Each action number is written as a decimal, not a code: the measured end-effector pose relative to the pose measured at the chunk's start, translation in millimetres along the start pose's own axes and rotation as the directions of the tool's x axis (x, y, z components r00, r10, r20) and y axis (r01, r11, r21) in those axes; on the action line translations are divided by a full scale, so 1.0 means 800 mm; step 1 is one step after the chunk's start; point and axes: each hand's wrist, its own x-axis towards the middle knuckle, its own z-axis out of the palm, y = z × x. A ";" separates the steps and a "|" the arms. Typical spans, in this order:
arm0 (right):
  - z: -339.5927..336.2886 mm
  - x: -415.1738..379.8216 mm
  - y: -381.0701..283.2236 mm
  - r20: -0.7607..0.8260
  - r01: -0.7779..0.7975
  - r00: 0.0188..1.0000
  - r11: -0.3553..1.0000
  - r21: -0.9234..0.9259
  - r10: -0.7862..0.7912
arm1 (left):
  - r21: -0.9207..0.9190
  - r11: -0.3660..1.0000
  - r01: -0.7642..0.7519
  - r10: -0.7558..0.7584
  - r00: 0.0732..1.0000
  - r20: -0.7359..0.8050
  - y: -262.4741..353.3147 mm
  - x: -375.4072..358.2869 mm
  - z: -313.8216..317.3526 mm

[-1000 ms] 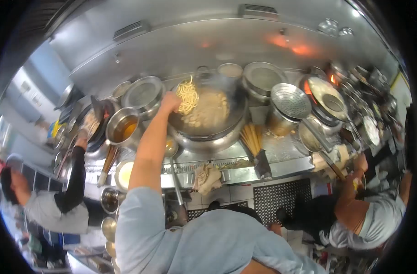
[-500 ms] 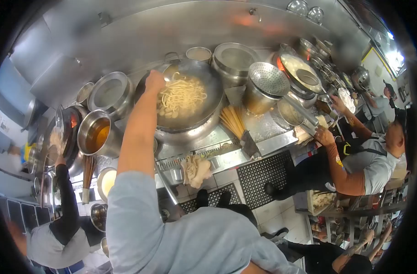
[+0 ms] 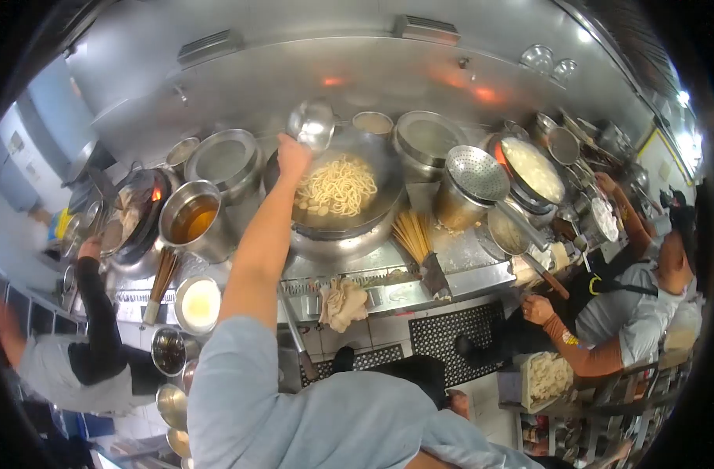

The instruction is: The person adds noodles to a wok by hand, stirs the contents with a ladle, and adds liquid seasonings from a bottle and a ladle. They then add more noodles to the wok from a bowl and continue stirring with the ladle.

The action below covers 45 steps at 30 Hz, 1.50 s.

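Above the back left rim of a large wok (image 3: 388,187), my left hand (image 3: 294,159) is closed on the edge of a shiny round metal bowl (image 3: 312,125), which is tilted. Thick pale noodles (image 3: 340,186) lie in the wok beneath, with paler chunks at their lower left. What appears to be my right hand (image 3: 458,403) shows low beside my body, partly hidden behind my shirt; its fingers are not clear.
A pot of amber liquid (image 3: 194,223) stands left of the wok. To the right are a bamboo brush (image 3: 414,234) and a perforated strainer (image 3: 478,173) on a pot. A cloth (image 3: 343,305) hangs at the front edge. Co-workers stand at the left (image 3: 76,367) and right (image 3: 634,305).
My left hand and the metal bowl have risen from the wok's back left side. The view has shifted. The right co-worker's strainer has left the pale-filled wok. A hand now shows low beside my body.
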 end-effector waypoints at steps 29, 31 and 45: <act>0.192 0.218 -0.219 0.893 0.860 0.308 0.306 -0.409 0.327 | -0.500 0.616 -0.609 -0.788 -0.462 -0.408 0.133 -1.139 -0.071; 0.202 0.194 -0.208 0.890 0.877 0.269 0.288 -0.384 0.368 | -0.319 0.713 -0.625 -0.696 -0.575 -0.430 0.136 -1.170 -0.074; 0.090 0.241 -0.152 0.818 0.690 0.498 0.439 -0.575 0.288 | -0.937 0.349 0.000 -0.921 0.185 -0.343 0.101 -1.109 -0.124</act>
